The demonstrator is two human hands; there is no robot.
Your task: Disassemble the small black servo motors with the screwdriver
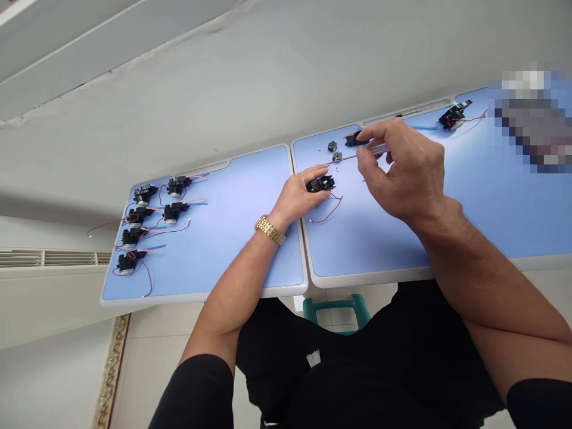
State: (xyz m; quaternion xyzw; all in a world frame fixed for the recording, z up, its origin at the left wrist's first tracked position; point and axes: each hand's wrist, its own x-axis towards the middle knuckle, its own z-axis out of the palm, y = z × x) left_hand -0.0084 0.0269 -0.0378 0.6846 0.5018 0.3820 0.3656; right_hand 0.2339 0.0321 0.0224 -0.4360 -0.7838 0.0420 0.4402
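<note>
My left hand (295,193), with a gold watch at the wrist, is closed on a small black plastic housing (322,183) resting on the blue table. A thin red wire (329,213) trails from beside it. In my right hand (404,170) is a screwdriver (347,158) with a clear handle, its thin shaft pointing left toward my left fingertips. Two small round metal parts (337,156) lie just beyond the shaft. Another black plastic part (353,139) sits behind my right fingers, partly covered by them. Tiny dark bits, too small to name, lie around.
Several black assemblies (176,211) with red wires and blue strips stand on the left table (241,238). One more assembly (453,116) lies at the back right, near a pixelated patch. A narrow gap separates the two tables. Below is a green stool (337,305).
</note>
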